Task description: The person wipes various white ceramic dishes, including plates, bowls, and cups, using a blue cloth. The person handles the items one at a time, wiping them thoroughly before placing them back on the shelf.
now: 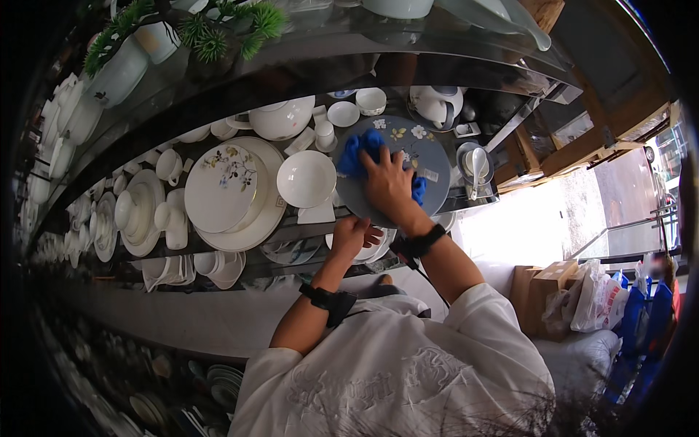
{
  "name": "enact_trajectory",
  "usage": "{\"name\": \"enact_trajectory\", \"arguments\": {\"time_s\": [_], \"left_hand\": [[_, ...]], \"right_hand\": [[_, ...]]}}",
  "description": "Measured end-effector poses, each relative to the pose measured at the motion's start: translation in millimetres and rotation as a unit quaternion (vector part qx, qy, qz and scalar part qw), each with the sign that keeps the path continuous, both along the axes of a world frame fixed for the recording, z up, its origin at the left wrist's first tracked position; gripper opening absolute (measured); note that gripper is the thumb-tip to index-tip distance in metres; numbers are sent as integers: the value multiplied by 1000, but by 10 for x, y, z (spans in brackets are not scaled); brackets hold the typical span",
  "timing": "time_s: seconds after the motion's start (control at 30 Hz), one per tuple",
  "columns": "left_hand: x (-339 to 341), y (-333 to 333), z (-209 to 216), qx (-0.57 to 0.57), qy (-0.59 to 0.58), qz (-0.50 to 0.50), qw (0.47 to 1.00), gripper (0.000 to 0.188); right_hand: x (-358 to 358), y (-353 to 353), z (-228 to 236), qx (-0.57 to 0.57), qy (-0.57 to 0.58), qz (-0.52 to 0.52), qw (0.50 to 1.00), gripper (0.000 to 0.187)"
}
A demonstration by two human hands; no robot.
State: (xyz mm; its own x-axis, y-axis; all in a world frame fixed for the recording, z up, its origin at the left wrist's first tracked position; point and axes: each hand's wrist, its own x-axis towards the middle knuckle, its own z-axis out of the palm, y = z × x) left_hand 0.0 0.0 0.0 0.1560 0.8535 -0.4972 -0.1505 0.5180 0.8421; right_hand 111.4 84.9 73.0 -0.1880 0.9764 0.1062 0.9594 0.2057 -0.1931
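A large grey-blue plate (429, 156) with a floral pattern and a small pale label lies on the shelf in front of me. My right hand (389, 186) presses a crumpled blue cloth (357, 154) onto its face, fingers bent over the fabric; more of the cloth shows beyond the wrist side. Just below the plate's near rim is my left hand (354, 237), its fingers loosely curled and apart, with nothing visible in them. Whether the thumb touches the rim I cannot tell. To the plate's left stands a white bowl (306, 178).
Left along the shelf are floral white plates (222, 178), cups (169, 166) and bowls. A teapot (435, 102) and a dish with a white spoon (477, 171) flank the plate. A glass shelf edge (437, 64) runs above. Cardboard boxes (550, 291) stand at right.
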Motion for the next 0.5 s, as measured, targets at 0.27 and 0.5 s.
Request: {"name": "enact_trajectory", "arguments": {"time_s": [0.27, 0.5], "left_hand": [[75, 40, 5, 41, -33, -9, 999, 24], [-11, 30, 10, 9, 2, -27, 1000, 28]], "right_hand": [[652, -44, 24, 10, 0, -29, 1000, 60], [227, 461, -62, 42, 9, -96, 994, 55]]}}
